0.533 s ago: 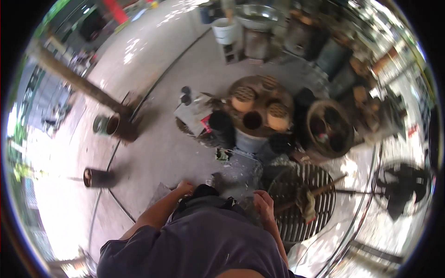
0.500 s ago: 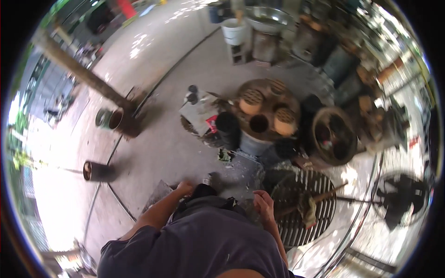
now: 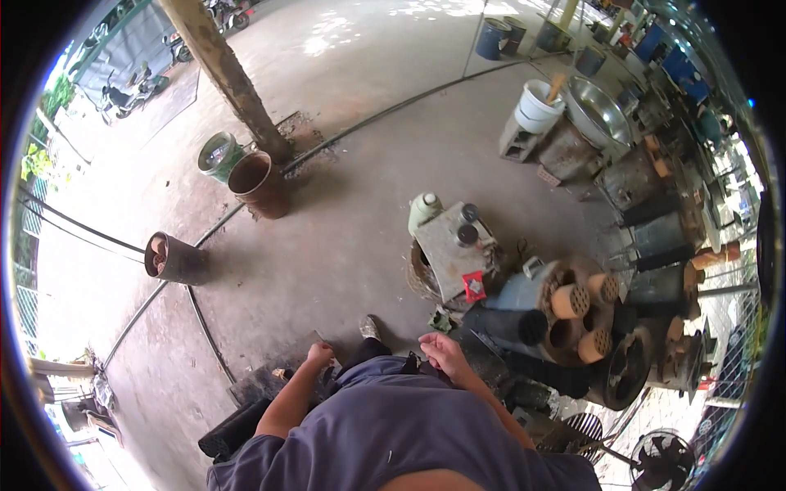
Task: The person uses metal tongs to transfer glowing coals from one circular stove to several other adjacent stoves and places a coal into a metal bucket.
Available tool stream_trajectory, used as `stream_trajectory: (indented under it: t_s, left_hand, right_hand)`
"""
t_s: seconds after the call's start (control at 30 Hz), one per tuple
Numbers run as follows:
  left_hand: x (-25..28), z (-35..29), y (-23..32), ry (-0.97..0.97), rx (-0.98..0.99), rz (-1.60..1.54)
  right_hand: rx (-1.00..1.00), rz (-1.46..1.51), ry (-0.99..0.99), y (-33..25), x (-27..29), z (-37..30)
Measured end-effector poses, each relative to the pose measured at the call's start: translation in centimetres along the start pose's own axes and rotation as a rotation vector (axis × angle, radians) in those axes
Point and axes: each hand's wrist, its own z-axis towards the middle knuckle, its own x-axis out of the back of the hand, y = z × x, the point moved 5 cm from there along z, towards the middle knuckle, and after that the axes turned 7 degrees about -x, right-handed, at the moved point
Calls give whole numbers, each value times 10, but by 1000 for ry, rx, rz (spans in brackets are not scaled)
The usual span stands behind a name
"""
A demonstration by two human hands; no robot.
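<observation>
My left hand (image 3: 321, 354) is in front of my waist with its fingers curled closed; what they hold, if anything, is hidden. A dark flat slab and black cylinders (image 3: 233, 430) lie on the ground below it. My right hand (image 3: 442, 353) hangs level with the left, fingers loosely bent and apart, with nothing visible in it. Nearest to that hand is a crumpled green scrap (image 3: 440, 319). Black cylinders (image 3: 508, 325) lie beyond it, beside a round stove (image 3: 536, 286) with several tan honeycomb briquettes (image 3: 571, 301) on its top. My shoe (image 3: 370, 327) shows between the hands.
Ahead stands a low grey-topped stand (image 3: 450, 250) with a red packet (image 3: 473, 286), two dark round items and a pale jug (image 3: 424, 211) beside it. Buckets (image 3: 260, 184) stand by a post (image 3: 225, 78). Stoves, a white bucket (image 3: 536, 106) and a fan (image 3: 661, 460) are right. Hoses cross the floor.
My view has swung left and forward, so the stove and stand appear farther right. The post and buckets have come closer. Both hands stay low before my waist.
</observation>
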Motion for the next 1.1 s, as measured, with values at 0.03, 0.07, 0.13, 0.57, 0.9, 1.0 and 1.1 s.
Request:
stream_trajectory:
  t_s: [0.03,0.07,0.13,0.57,0.9,1.0,1.1]
  left_hand:
    - [28,4,34,-15,-18,61]
    - [50,16,59,-9,-17,62]
    - [77,42,114,18,-104,-75]
    - [226,261,359,32,-252,-39]
    - [356,402,463,-14,13,217]
    - [347,472,557,-151,-151,399]
    - [321,550,672,-302,-278,535]
  right_hand:
    - [11,16,-23,-27,-16,18]
    - [12,18,-29,-47,-28,40]
    - [-35,-56,-80,-78,-46,80]
    - [307,-291,183,-237,-18,391]
    - [356,-213,430,-475,74,516]
    - [368,-240,568,-468,117,569]
    - [237,-47,736,-435,162,588]
